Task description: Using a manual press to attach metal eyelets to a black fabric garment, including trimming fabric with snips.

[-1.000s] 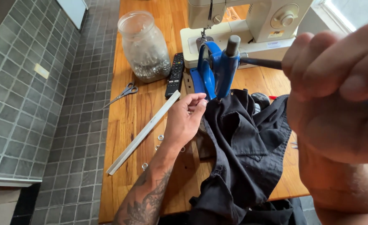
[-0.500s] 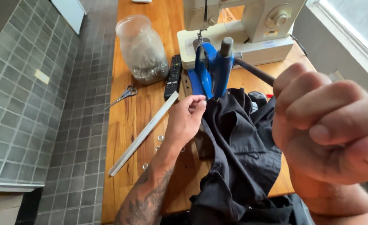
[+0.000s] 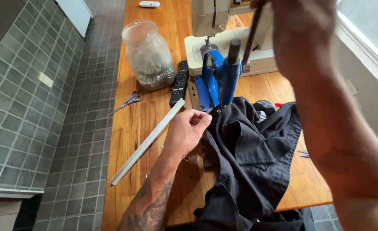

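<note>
Left hand (image 3: 184, 132) fingers pinch the black garment (image 3: 253, 158) under the blue press (image 3: 217, 79); raised right hand (image 3: 300, 25) grips its lever (image 3: 252, 32)

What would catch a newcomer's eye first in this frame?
The blue hand press at the middle of the wooden table, with black fabric fed under it by the left hand. The right hand looms large at top right, gripping the press's lever. Behind stand a glass jar and a sewing machine.

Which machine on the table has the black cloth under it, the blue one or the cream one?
The blue hand press: the black garment edge, pinched by the left hand, sits beneath it. The cream sewing machine behind stands clear of the cloth.
</note>
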